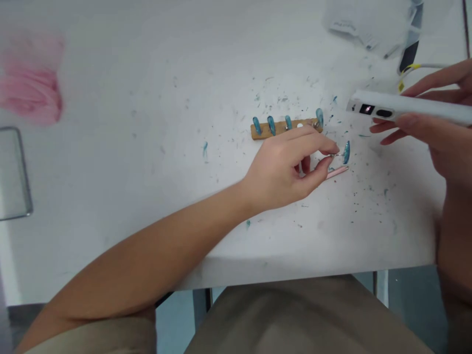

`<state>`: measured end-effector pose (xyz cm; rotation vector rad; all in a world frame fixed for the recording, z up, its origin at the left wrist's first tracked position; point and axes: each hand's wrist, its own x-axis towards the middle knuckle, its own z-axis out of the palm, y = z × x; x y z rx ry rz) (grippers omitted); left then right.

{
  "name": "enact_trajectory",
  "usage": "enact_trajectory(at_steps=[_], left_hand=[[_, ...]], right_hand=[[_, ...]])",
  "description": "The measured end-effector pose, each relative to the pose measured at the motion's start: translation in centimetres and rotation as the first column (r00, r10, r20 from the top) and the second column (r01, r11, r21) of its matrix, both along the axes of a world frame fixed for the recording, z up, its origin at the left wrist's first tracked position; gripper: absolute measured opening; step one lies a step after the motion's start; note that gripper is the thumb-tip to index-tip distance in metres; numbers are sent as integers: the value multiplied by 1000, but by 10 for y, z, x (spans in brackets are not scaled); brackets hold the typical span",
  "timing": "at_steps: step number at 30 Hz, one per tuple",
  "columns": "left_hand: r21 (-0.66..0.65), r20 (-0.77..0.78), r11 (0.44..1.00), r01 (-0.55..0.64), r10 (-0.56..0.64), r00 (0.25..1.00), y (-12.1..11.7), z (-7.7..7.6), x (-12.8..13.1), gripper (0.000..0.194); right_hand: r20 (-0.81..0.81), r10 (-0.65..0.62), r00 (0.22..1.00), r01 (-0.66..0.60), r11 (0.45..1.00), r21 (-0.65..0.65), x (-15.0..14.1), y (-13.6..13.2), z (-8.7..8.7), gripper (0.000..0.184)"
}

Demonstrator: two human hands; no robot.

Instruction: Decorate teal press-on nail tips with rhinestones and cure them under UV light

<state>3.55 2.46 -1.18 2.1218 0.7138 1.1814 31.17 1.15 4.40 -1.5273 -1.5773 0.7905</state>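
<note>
My left hand (289,164) pinches a thin metal stem between thumb and forefinger. At the stem's end sits a glossy blue false nail (346,152), tilted upright. Under that hand lies a wooden strip (269,132) with several blue false nails standing on it; the hand hides part of its front edge. In my right hand (431,115) is a white handheld nail lamp (405,104) with a small lit display and a dark button. Its front end points left, above and to the right of the pinched nail. A pink pen-like tool (337,172) lies just below my left fingertips, partly covered.
Blue smears and specks mark the white table (147,162). A pink cloth (31,93) and a clear dark-rimmed tray (14,173) are at the left. Plastic bags (365,24) and a cable with a yellow tag (401,86) lie at the upper right.
</note>
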Motion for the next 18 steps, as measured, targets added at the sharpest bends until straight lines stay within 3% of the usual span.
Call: enact_trajectory(at_steps=[6,12,18], left_hand=[[-7,34,1000,2,-1,999,0,0,1,12],[-64,23,998,13,-11,1000,1,1,3,12],[-85,34,996,18,-15,999,1,3,3,14]], right_hand=[[206,13,979,-18,1000,21,9,5,-15,42],[447,9,895,-37,998,54,17,14,-26,39],[539,61,840,-132,987,94,23,19,-26,34]])
